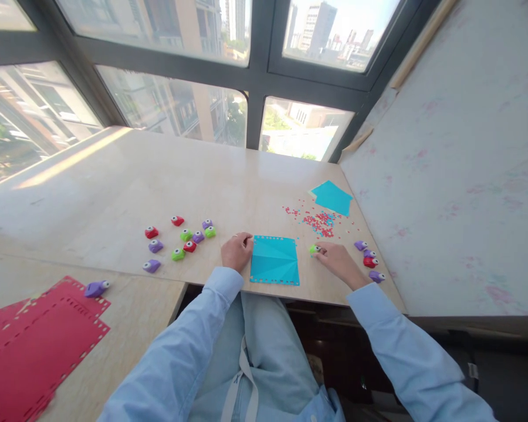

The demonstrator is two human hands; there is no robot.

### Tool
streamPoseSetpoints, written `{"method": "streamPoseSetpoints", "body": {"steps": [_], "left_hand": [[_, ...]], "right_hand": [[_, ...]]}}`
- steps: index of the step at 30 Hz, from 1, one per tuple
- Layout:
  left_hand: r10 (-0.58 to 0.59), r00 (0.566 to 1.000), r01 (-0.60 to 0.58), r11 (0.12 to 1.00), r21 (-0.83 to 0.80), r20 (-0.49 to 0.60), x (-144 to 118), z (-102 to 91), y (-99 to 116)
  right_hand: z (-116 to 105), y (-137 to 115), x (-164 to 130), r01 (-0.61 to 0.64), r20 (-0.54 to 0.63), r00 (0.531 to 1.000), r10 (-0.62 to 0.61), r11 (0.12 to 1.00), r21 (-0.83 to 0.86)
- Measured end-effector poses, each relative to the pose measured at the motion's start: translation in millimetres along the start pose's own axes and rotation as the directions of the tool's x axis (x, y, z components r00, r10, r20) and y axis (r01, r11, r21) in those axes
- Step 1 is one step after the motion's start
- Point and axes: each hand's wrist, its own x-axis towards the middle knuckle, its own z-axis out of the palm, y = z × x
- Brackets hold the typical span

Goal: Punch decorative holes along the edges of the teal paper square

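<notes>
Blue square sheet at the table's front edge, green craft punch in the right hand

Head view, sole view available to me:

Item: blue square sheet [275, 261], one, creased in lines fanning from its right side, with punched holes along its top and bottom edges. Location: flat on the table [229, 176], between the two hands.

Item: left hand [237, 252], at the sheet's left edge, fingers curled. I cannot tell whether its grip pinches the paper or only presses it.

Item: right hand [341, 261], right of the sheet and apart from it. I see its grip pinching a green craft punch [314, 249] between thumb and fingers.

Item: punch cluster [189, 247], left of the left hand; I count ten in red, green and purple.

Item: punch row [370, 262], right of the right hand; three purple, one red.

Item: paper confetti [319, 223], mostly red, some blue, scattered beyond the right hand.

Item: spare blue sheets [333, 197], beyond the confetti, near the wall [462, 176].

Item: red sheets [48, 346], overlapping at far left, edges punched; one purple punch [95, 289] rests on them.
</notes>
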Motion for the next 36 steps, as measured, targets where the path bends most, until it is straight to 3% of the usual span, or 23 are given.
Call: {"method": "streamPoseSetpoints", "body": {"steps": [5,12,16,19,22,25,28,31,36], "left_hand": [[-0.005,1.000,0.004,1.000,-0.030,-0.015,-1.2,0.7,-0.4],[-0.004,0.995,-0.015,0.981,-0.193,-0.100,-4.6,2.7,-1.7],[0.157,0.981,-0.176,0.967,-0.185,-0.116,-5.5,5.2,12.6],[0.325,0.945,-0.328,0.940,-0.098,-0.040,-3.0,11.4,31.1],[0.418,0.903,-0.418,0.908,-0.020,0.095,1.2,21.9,47.0],[0.461,0.874,-0.468,0.884,0.009,0.152,4.8,32.8,54.0],[0.489,0.860,-0.494,0.870,-0.005,0.148,6.6,39.8,52.4],[0.508,0.853,-0.504,0.862,-0.063,0.124,8.0,42.9,47.2],[0.467,0.880,-0.451,0.878,-0.162,0.082,11.5,44.3,42.6]], "right_hand": [[7.0,-42.0,9.0,0.035,0.080,0.996,-0.036,0.999,0.013],[3.3,-44.2,16.3,0.065,0.067,0.996,-0.060,0.995,-0.078],[13.2,-35.4,14.8,0.073,0.046,0.997,-0.069,0.994,-0.083],[18.2,-26.8,16.6,0.023,-0.061,0.998,-0.026,0.998,-0.055],[16.5,-18.1,18.5,0.021,-0.203,0.979,-0.009,0.998,0.054],[12.1,-13.5,14.8,0.023,-0.286,0.957,0.049,0.969,0.244],[11.5,-14.3,5.8,-0.004,-0.264,0.958,0.113,0.925,0.381],[16.4,-17.1,-1.7,0.000,-0.206,0.973,0.099,0.901,0.433],[26.4,-18.6,0.0,0.041,-0.198,0.978,0.068,0.865,0.501]]}}
